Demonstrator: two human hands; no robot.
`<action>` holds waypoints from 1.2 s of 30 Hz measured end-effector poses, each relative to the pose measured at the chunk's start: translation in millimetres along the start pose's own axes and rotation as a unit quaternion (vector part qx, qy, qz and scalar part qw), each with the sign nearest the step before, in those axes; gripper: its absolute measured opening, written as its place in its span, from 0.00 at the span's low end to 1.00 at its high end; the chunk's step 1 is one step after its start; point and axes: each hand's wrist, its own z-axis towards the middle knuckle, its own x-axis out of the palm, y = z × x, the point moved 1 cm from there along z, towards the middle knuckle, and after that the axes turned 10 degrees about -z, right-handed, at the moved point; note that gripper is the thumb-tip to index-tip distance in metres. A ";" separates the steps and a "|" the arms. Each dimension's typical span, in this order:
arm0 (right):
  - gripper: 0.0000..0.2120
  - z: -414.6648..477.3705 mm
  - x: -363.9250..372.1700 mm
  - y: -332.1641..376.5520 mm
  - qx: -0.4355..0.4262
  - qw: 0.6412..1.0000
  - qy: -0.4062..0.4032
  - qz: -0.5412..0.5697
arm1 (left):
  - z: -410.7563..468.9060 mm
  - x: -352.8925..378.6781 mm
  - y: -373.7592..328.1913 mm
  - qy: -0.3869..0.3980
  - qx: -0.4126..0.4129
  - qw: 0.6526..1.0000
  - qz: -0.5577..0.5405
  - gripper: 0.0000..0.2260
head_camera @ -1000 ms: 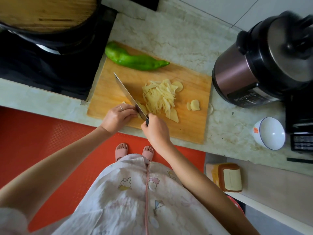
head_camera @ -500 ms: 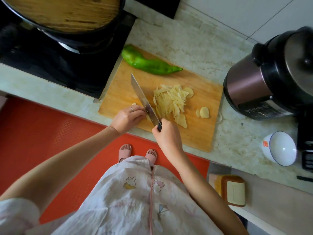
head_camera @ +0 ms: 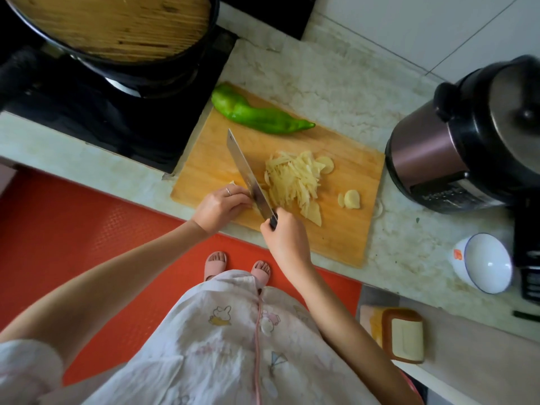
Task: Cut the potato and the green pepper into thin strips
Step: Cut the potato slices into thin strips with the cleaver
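A wooden cutting board (head_camera: 210, 159) lies on the marble counter. At its far edge rests a whole green pepper (head_camera: 257, 115). A heap of pale potato strips (head_camera: 292, 179) sits mid-board, with a few potato slices (head_camera: 350, 198) to the right. My right hand (head_camera: 286, 238) grips the black handle of a cleaver (head_camera: 245, 171), whose blade runs across the board beside the heap. My left hand (head_camera: 219, 204), fingers curled, holds down a small remaining potato piece (head_camera: 233, 182) right against the blade; most of that piece is hidden.
A black wok with a wooden lid (head_camera: 117, 27) sits on the stove at the far left. A pressure cooker (head_camera: 467, 135) stands right of the board. A white bowl (head_camera: 482, 263) lies near the counter's front edge, with a dark appliance (head_camera: 529, 258) beside it.
The view has shifted, so everything sits lower and to the right in the frame. Both hands and the cleaver keep the same hold at the potato piece; the heap of strips looks unchanged.
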 end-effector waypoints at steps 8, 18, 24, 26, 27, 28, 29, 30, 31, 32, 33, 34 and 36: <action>0.11 -9.2 -6.7 -1.8 -0.031 0.999 -0.002 -0.038 | -1.1 0.6 -0.3 -0.014 -0.013 1.000 -0.003 0.20; 0.09 6.7 3.1 6.3 -0.004 0.999 0.019 -0.036 | -0.6 -0.1 -0.5 0.001 -0.008 1.000 0.000 0.20; 0.12 3.8 2.1 0.6 -0.006 1.000 -0.002 0.003 | -1.5 -0.3 -0.3 0.009 -0.004 1.000 -0.001 0.19; 0.13 -2.5 1.5 -3.1 -0.010 1.000 -0.005 -0.002 | -2.8 -0.1 1.6 0.021 -0.014 1.000 -0.005 0.17; 0.13 -4.3 2.2 -3.9 -0.013 1.000 -0.004 -0.006 | -3.5 -0.4 1.9 0.022 -0.020 0.999 -0.010 0.16; 0.13 -5.8 3.0 -4.3 -0.015 1.000 -0.003 -0.008 | -3.6 -0.6 1.1 0.020 -0.026 0.999 -0.014 0.16; 0.14 -6.8 4.0 -5.0 -0.016 1.000 -0.003 -0.008 | -3.1 -0.6 0.0 0.016 -0.029 0.999 -0.018 0.18; 0.15 -7.8 4.5 -5.6 -0.017 1.000 -0.004 -0.007 | -2.0 -1.3 -1.5 0.013 -0.029 0.999 -0.022 0.20; 0.16 -8.3 4.7 -6.6 -0.015 1.000 -0.006 -0.006 | -0.4 -2.3 -3.1 0.011 -0.029 0.999 -0.025 0.21; 0.16 -8.8 4.2 -7.7 -0.012 1.000 -0.009 -0.005 | 0.5 -2.6 -4.1 0.008 -0.030 0.999 -0.024 0.21; 0.15 -9.0 3.9 -8.8 -0.011 1.000 -0.009 -0.004 | 0.6 -2.2 -3.8 0.006 -0.033 0.999 -0.022 0.21; 0.14 -9.5 4.5 -9.3 -0.009 1.000 -0.008 -0.002 | -0.1 -2.1 -3.2 0.005 -0.037 0.999 -0.020 0.21; 0.14 -10.4 6.8 -8.7 -0.005 1.000 -0.003 -0.003 | -0.7 -2.3 -2.9 0.002 -0.047 0.999 -0.024 0.20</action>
